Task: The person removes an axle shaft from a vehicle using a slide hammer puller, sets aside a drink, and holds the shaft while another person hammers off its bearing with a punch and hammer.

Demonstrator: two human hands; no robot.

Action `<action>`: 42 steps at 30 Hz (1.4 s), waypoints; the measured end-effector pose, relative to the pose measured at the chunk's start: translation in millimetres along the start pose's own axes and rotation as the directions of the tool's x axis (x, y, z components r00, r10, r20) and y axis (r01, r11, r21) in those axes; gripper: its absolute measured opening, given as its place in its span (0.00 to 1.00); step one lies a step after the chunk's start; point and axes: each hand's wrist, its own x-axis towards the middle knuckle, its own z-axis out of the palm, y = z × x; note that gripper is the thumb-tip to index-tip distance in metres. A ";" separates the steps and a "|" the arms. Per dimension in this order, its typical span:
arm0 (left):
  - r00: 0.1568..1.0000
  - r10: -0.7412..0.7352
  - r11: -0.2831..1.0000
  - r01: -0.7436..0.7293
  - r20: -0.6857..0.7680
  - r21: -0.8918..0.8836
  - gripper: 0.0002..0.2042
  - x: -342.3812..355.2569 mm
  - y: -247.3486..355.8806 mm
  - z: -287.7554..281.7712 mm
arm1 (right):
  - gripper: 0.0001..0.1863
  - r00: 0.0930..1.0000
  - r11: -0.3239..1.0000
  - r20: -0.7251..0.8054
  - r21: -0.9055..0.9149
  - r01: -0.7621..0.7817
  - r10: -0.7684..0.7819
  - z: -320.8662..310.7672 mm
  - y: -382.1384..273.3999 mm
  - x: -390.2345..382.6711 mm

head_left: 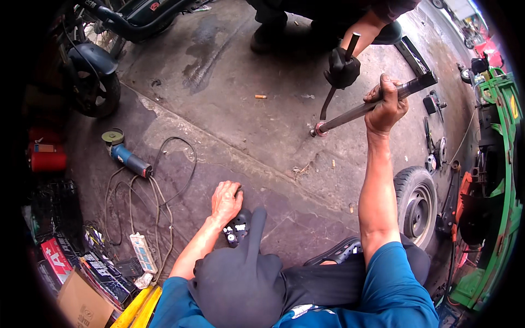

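Note:
My right hand (pixel 387 106) is wrapped round a grey metal shaft (pixel 350 116), which slants from a thick black end (pixel 420 83) at the upper right down to the concrete. Near its low end sits a collar with a reddish ring (pixel 321 129). A co-worker's black-gloved hand (pixel 343 68) holds a dark metal bar (pixel 328 104), its lower tip at the collar. My left hand (pixel 226 201) hovers just beyond my black clog (pixel 238 227), fingers curled. Something small and dark shows by its thumb; I cannot make out what it is.
A blue angle grinder (pixel 131 160) lies at left among looping cords, with a power strip (pixel 143 252) nearer me. The wheel (pixel 418 208) is beside my right arm. Green metal frame (pixel 500 218) lines the right; a motorbike's front wheel (pixel 101 95) stands far left.

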 end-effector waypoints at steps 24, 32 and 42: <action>0.999 0.018 1.000 -0.019 -0.041 -0.020 0.09 1.4 1.6 -3.2 | 0.14 0.992 0.981 -0.004 -0.144 0.127 -0.129 17.1 2.8 -11.5; 1.000 -0.021 1.000 0.021 0.006 -0.021 0.10 2.9 1.6 -4.5 | 0.14 0.989 0.979 0.006 -0.140 0.148 -0.149 16.3 6.2 -10.5; 0.999 -0.038 0.999 0.038 0.025 -0.011 0.10 1.9 1.3 -3.8 | 0.14 0.988 0.979 0.008 -0.132 0.155 -0.156 13.3 6.2 -8.7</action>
